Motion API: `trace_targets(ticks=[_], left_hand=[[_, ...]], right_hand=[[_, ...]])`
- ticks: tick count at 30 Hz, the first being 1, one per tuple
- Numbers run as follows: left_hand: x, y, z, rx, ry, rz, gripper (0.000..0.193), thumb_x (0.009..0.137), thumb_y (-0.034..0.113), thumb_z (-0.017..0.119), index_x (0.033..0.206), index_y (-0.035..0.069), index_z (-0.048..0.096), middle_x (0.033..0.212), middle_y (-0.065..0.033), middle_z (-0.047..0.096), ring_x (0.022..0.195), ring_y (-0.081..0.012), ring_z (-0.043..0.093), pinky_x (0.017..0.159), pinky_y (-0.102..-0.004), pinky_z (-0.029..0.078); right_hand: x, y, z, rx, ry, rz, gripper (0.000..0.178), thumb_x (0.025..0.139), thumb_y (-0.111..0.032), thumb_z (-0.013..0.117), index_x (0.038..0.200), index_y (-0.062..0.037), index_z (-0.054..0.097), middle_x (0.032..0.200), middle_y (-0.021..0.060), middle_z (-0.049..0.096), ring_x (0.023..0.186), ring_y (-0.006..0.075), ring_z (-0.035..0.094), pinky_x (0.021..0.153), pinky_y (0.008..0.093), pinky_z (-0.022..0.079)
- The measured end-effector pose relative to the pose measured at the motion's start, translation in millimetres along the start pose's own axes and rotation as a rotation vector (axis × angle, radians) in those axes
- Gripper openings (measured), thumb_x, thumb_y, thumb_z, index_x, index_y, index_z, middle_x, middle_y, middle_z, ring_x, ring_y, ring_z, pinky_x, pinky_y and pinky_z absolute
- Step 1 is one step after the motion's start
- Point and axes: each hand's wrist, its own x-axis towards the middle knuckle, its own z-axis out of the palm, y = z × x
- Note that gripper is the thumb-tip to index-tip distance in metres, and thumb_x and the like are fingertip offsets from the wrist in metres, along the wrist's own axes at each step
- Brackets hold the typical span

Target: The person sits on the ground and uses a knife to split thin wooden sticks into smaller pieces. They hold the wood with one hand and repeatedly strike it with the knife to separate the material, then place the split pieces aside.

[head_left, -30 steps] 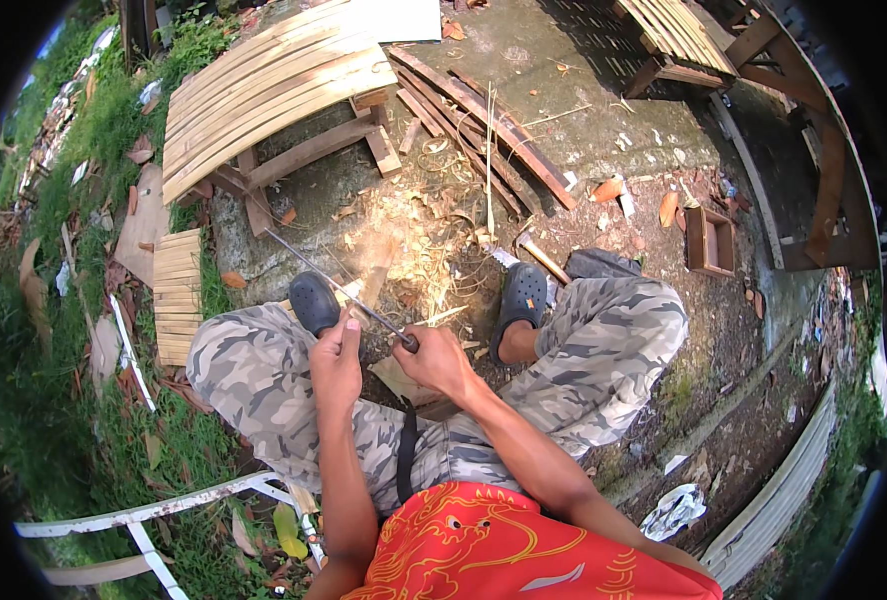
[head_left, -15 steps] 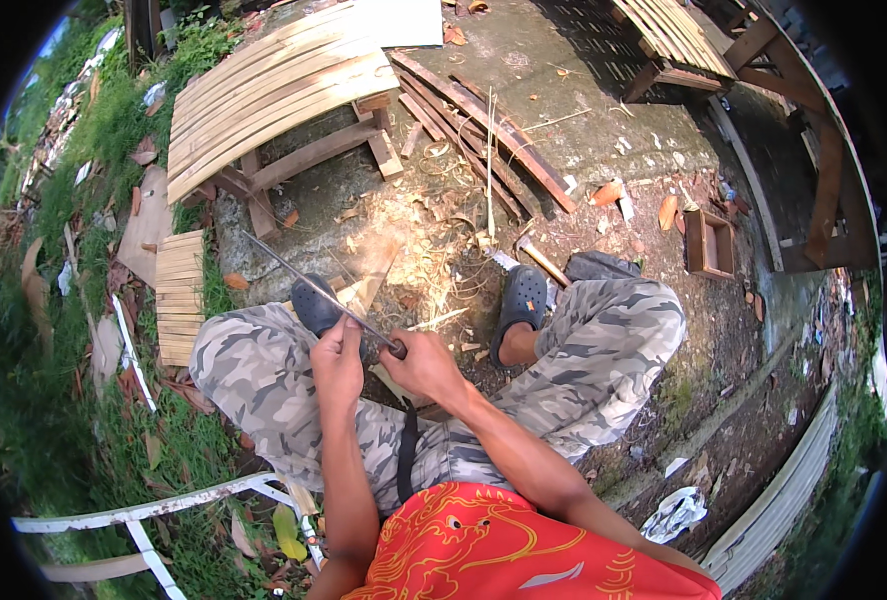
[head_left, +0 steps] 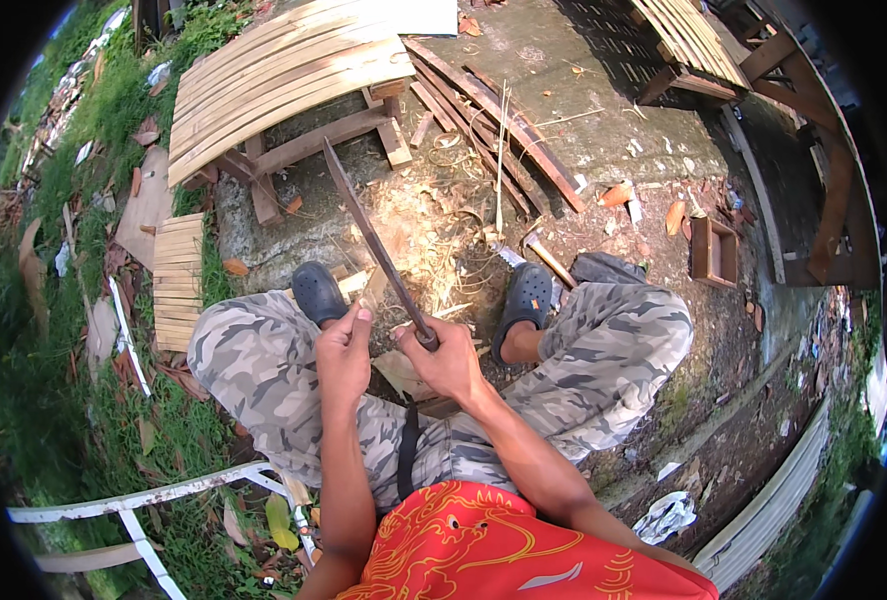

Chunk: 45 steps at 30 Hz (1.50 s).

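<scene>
Blade is up since the earlier frames: it lay low by the shoes, now the long knife points away and up-left, tip over the concrete near the slatted bench. Both hands sit a little higher between the knees.

Right hand is closed tight round the knife handle, at the blade's near end. Left hand is curled, thumb up, pinching what looks like a thin pale bamboo sliver just beside the blade; too small to tell how much it holds. The work sits between the knees, above the two dark clogs.

Risks, as a judgement: the left thumb and fingers are right beside the blade, so a slip or a sliver that splits suddenly could bring the edge onto them. If the blade comes back down it travels toward the left clog and the camouflage trouser leg. A loose grip on the thin strip could let it twist or snap.

Room: open ahead over the shavings pile and concrete slab. The bench leg is near the blade tip on the left; leaning wood battens stand ahead to the right. A hammer lies just beside the right clog. Grass and a white metal frame lie behind-left, well apart.
</scene>
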Motion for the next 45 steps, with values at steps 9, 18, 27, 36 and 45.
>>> trace_targets(ticks=[9, 18, 27, 36, 45], left_hand=[[-2.4, 0.3, -0.9, -0.011, -0.012, 0.066, 0.036, 0.100, 0.022, 0.058, 0.127, -0.003, 0.061, 0.066, 0.0102, 0.036, 0.061, -0.0015, 0.030, 0.051, -0.0226, 0.025], [0.6, -4.0, -4.5, -0.055, -0.012, 0.027, 0.034, 0.100, 0.020, 0.058, 0.126, -0.002, 0.062, 0.071, 0.0108, 0.040, 0.065, -0.0008, 0.032, 0.053, -0.0215, 0.025], [-1.5, 1.5, -3.4, 0.082, -0.053, 0.042, 0.039, 0.101, 0.022, 0.055, 0.129, -0.005, 0.057, 0.073, 0.0087, 0.045, 0.067, -0.0035, 0.037, 0.058, -0.0213, 0.034], [-9.4, 8.5, 11.7, 0.141, -0.010, -0.021, 0.042, 0.101, 0.020, 0.053, 0.131, -0.009, 0.054, 0.073, 0.0052, 0.048, 0.069, -0.0033, 0.040, 0.061, -0.0208, 0.037], [-3.9, 3.5, 4.4, 0.022, -0.027, -0.027, 0.035, 0.101, 0.018, 0.051, 0.121, -0.010, 0.060, 0.077, 0.0049, 0.053, 0.072, -0.0037, 0.042, 0.063, -0.0221, 0.038]], right_hand=[[5.4, 12.3, 9.0, -0.202, 0.052, 0.022, 0.027, 0.088, -0.024, 0.064, 0.081, 0.0018, 0.065, 0.058, 0.0217, 0.054, 0.052, 0.0353, 0.058, 0.055, 0.0431, 0.046], [16.8, 18.9, -0.5, -0.379, 0.039, 0.092, 0.028, 0.087, -0.025, 0.065, 0.082, 0.0028, 0.065, 0.055, 0.0188, 0.052, 0.047, 0.0269, 0.052, 0.053, 0.0407, 0.043], [-4.6, 11.7, 8.6, -0.051, 0.008, -0.004, 0.027, 0.089, -0.023, 0.067, 0.076, 0.0006, 0.062, 0.050, 0.0112, 0.044, 0.045, 0.0149, 0.037, 0.046, 0.0356, 0.036], [-8.7, 21.8, 14.3, -0.054, 0.032, -0.069, 0.025, 0.088, -0.024, 0.068, 0.080, -0.0004, 0.063, 0.052, 0.0129, 0.049, 0.044, 0.0167, 0.042, 0.047, 0.0361, 0.039], [-10.1, 19.0, 20.3, -0.025, 0.090, -0.092, 0.024, 0.088, -0.022, 0.066, 0.079, 0.0005, 0.063, 0.053, 0.0160, 0.050, 0.044, 0.0231, 0.045, 0.049, 0.0399, 0.040]])
